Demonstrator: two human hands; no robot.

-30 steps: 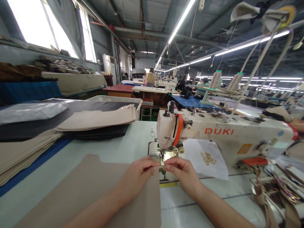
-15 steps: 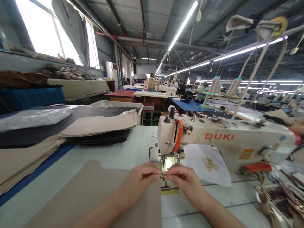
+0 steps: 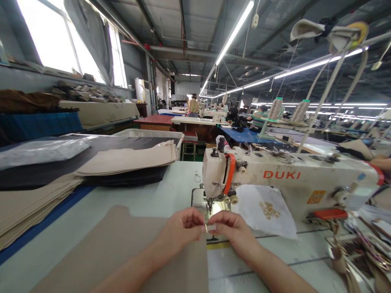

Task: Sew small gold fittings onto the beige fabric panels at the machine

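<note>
My left hand and my right hand meet fingertip to fingertip just in front of the sewing machine's needle area. Between their pinched fingers is a small gold-coloured metal piece, held by both. A taupe panel lies flat on the table under my left forearm. The white sewing machine, marked DUKI, stands right behind my hands with its lamp lit. Beside it, a white sheet carries a small heap of gold-coloured metal pieces.
Stacked beige panels and black material lie at the left, near a clear plastic bag. Thread cones stand behind the machine. Straps and hardware fill a tray at the right. Other people work farther back.
My fingers have shifted slightly around the small metal piece, which now shows more upright between them. My right fingertips have moved a little left.
</note>
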